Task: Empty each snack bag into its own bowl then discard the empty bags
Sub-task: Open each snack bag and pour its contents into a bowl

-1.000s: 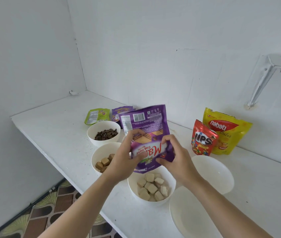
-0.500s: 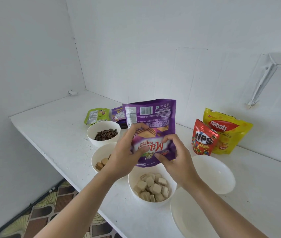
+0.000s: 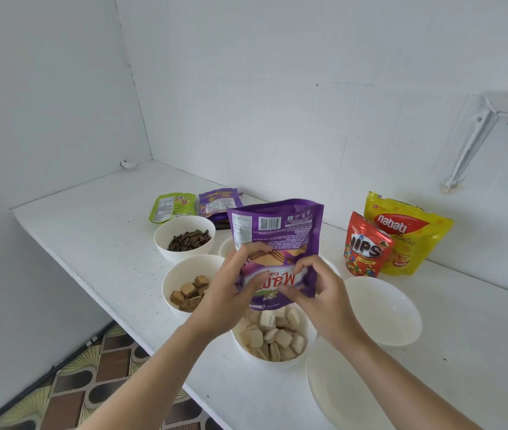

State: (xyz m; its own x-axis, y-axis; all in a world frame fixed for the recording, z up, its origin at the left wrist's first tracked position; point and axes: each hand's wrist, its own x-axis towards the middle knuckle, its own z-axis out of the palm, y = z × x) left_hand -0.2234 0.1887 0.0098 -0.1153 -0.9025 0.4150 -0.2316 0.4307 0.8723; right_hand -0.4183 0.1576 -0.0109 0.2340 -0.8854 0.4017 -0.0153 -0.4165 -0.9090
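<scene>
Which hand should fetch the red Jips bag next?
Probably the right hand: the red Jips bag stands on its side; the left hand would have to cross the purple bag both grip.

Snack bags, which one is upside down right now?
The large purple bag, gripped by the left hand and right hand over the bowl of pale wafers, print inverted. The red bag and yellow bag stand upright.
</scene>
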